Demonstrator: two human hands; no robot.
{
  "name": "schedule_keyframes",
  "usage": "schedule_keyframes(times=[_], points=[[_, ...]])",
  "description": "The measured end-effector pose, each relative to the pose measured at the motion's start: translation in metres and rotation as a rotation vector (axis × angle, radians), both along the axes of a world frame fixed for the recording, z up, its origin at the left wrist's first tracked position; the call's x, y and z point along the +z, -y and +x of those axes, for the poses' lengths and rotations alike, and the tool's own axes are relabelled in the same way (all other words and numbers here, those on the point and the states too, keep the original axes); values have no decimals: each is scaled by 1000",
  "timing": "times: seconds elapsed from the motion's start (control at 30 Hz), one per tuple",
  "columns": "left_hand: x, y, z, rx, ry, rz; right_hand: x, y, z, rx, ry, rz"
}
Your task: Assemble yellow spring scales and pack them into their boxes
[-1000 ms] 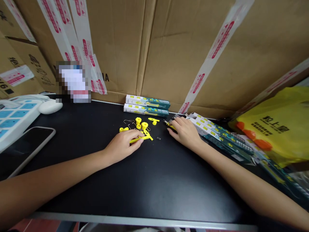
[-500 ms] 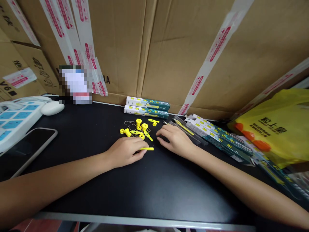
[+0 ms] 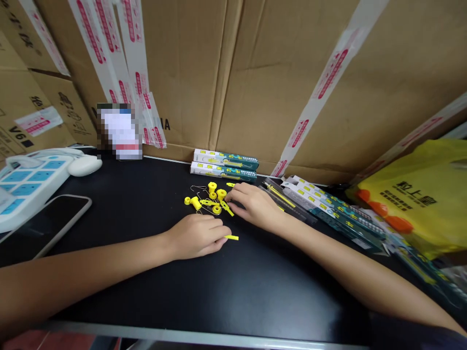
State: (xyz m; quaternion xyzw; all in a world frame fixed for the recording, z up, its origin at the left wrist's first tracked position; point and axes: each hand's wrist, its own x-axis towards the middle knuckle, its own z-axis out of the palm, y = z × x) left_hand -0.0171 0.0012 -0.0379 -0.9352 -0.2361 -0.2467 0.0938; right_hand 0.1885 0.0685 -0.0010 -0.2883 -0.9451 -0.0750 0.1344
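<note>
Head view, left hand (image 3: pixel 199 236): thumb and fingers closed on a yellow stick (image 3: pixel 232 237), over the middle of the tabletop (image 3: pixel 226 287).
Right hand (image 3: pixel 253 203): fingers bent, slightly parted, beside the yellow parts (image 3: pixel 196 203); contact unclear.
Yellow parts: loosely heaped toward the tabletop's back edge.
Two boxes (image 3: pixel 223 171): along that edge.

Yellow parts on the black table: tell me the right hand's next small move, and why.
Probably the right hand should close gently on the flanged yellow piece: its fingers look parted right beside that piece, though contact is hard to tell, while the left hand holds a yellow strip with one end sticking out.
</note>
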Motion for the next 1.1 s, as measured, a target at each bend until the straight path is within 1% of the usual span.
schedule_keyframes(times=[0.1, 0.2, 0.3, 0.37, 0.47, 0.53, 0.57, 0.67, 0.73, 0.83, 0.93, 1.1], points=[[0, 1, 0, -33, 0, 103, -2, -4, 1, 13, -63, -41], [1, 2, 0, -101, -48, 190, -5, -5, -2, 87, -74, -106], [1, 2, 1, -102, -35, 207, -7, -1, -14, 158, 39, -88], [1, 1, 1, -99, -14, 199, -5, 2, -23, 155, 130, -36], [0, 1, 0, -103, -22, 174, 3, 4, -30, 107, 219, 23], [-1, 0, -1, -104, -42, 159, 9, 2, -28, 66, 206, 9], [-1, 0, -2, -105, -50, 154, 12, -1, -25, 30, 189, -8], [-2, 0, -3, -104, -56, 147, 17, -9, -13, -148, 182, -46], [-2, 0, -3, -78, -46, 136, 16, -14, -8, -199, 184, -74], [-1, 0, -2, -4, -31, 105, 9, -21, -9, -193, 176, -149], [-1, 0, -1, 41, -45, 71, 3, -28, -13, -239, 180, -208], [-2, -2, -1, 90, -14, -35, 2, -34, -10, -307, 196, -265]])
